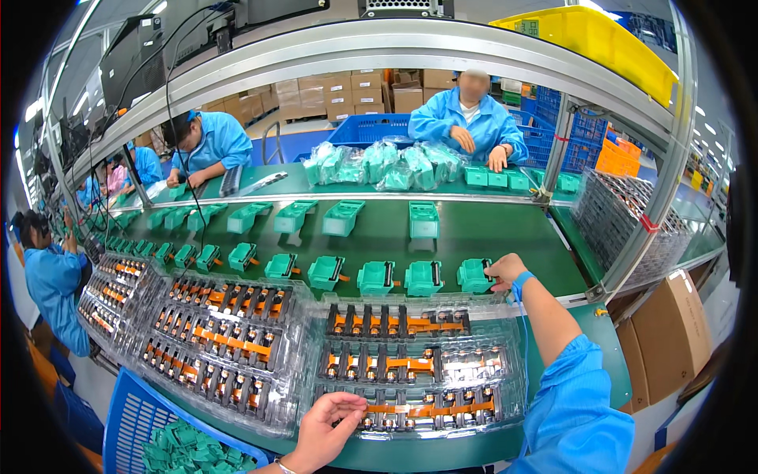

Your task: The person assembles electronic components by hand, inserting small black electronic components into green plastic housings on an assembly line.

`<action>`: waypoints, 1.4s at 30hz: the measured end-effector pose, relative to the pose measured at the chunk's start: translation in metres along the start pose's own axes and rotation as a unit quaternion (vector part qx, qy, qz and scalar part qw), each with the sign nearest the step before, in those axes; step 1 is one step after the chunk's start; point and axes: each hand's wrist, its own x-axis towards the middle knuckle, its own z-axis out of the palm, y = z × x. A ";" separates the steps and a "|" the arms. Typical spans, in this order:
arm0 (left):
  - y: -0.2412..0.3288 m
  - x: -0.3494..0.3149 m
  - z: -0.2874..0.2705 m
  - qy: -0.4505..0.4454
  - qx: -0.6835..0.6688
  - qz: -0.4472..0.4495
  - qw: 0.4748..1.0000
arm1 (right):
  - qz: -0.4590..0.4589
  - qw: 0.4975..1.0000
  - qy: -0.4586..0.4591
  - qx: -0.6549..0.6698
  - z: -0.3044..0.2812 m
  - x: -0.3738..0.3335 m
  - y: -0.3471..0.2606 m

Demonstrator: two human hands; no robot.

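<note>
My right hand [511, 271] reaches over the conveyor and pinches the right edge of a green plastic housing [474, 275], last in the near row. A blue band with a thin cord circles that wrist. Low in the view, my left hand [330, 426] hovers with fingers loosely bent and thumb apart, nothing visible between them. Just beside its fingertips is the bottom row of a clear plastic tray [517, 379]. Small black parts with orange flex ribbons [430, 410] fill its pockets, apart from a bare stretch in the middle row.
More clear trays [288, 371] lie to the left. Two rows of green housings stand on the green belt [371, 250]. A blue basket [126, 411] of green pieces is lower left. A metal frame post [643, 213] rises at right. Co-workers [470, 118] sit across and leftward.
</note>
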 end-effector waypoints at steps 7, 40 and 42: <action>-0.010 0.004 -0.005 -0.040 0.058 0.022 0.997 | -0.373 0.924 0.012 -0.079 0.037 -0.085 -0.039; -0.037 -0.294 -0.401 0.523 0.634 -0.088 0.563 | -0.383 0.865 -0.123 -0.301 0.159 -0.152 -0.038; -0.037 -0.265 -0.409 0.519 0.647 -0.155 0.537 | -0.371 0.859 -0.143 -0.321 0.157 -0.161 -0.046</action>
